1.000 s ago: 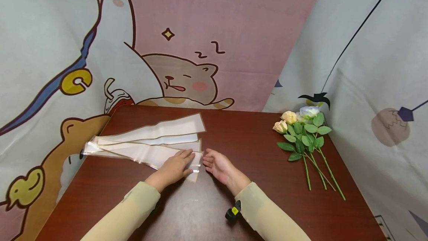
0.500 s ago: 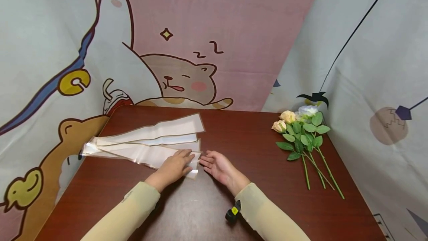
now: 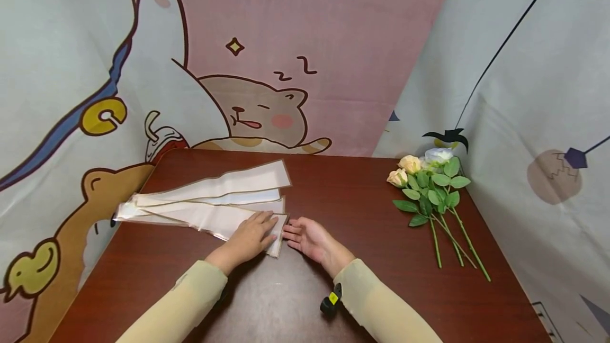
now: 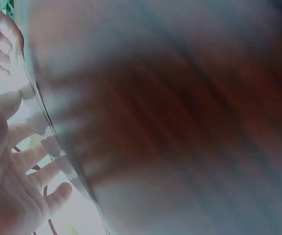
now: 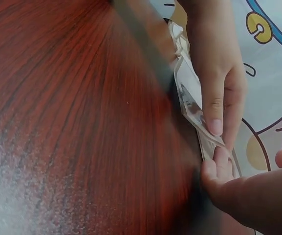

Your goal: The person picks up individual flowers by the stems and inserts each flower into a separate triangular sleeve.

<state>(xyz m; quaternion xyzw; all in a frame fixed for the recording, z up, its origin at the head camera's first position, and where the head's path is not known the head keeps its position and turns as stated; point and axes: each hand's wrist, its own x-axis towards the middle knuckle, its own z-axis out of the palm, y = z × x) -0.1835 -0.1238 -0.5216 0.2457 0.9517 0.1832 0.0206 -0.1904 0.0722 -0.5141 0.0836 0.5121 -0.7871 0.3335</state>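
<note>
Several long, tapered flower sleeves point(image 3: 209, 216), whitish with gold edges, lie fanned out on the left of the table. My left hand point(image 3: 248, 236) rests flat on the wide end of the front sleeve, fingers extended. Just to its right, my right hand point(image 3: 311, 239) is turned palm up, fingers loosely bent, fingertips right at the sleeve's end edge. From the right wrist view, the left thumb point(image 5: 214, 115) presses on the clear film point(image 5: 192, 105), and the right fingers point(image 5: 221, 166) reach its end. Blurred table fills much of the left wrist view, with the left hand point(image 4: 13, 181) at its side.
Cream and pale blue-white roses point(image 3: 438, 184) with green leaves and stems lie on the right side of the brown table point(image 3: 352, 189). A cartoon-printed cloth point(image 3: 352, 57) hangs behind and at the sides. A black wrist camera point(image 3: 330, 303) sits by the right cuff.
My right hand has shifted slightly left, bringing its fingertips to the front sleeve's end. My left hand stays on the sleeve. The roses and other sleeves have not moved.
</note>
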